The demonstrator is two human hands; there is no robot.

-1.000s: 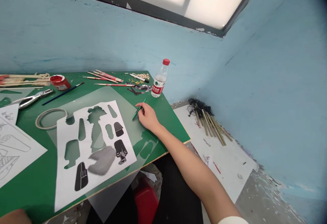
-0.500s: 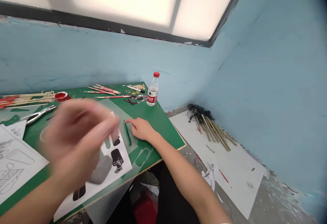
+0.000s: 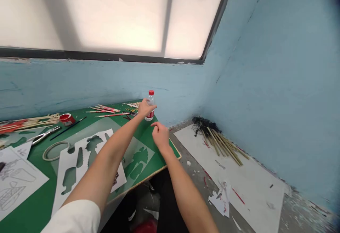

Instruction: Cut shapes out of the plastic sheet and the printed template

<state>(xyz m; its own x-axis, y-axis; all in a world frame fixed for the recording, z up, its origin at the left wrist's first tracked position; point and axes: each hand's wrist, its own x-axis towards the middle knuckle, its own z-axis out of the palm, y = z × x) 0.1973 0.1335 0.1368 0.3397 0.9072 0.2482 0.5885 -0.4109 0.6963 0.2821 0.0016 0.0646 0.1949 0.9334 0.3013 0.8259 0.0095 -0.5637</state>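
Observation:
A clear water bottle [image 3: 151, 99] with a red cap and red label stands at the far right corner of the green table [image 3: 148, 133]. My left hand [image 3: 145, 107] reaches across the table and wraps around the bottle's body. My right hand [image 3: 160, 135] hovers just above the table's right edge, below the bottle, fingers loosely apart and holding nothing. My left forearm crosses over a white sheet with cut-out shapes [image 3: 79, 155] and a clear plastic film [image 3: 138, 153].
On the table lie a tape ring [image 3: 53, 150], a red paint jar [image 3: 66, 118], metal pliers [image 3: 44, 136], paintbrushes [image 3: 106, 109] and drawn sheets [image 3: 16, 179]. Bamboo sticks [image 3: 223, 141] and paper scraps lie on a white sheet on the floor to the right.
My left hand swung up from the near left and reached the bottle. My right hand let go of the green pen and shifted right. The view tilted upward.

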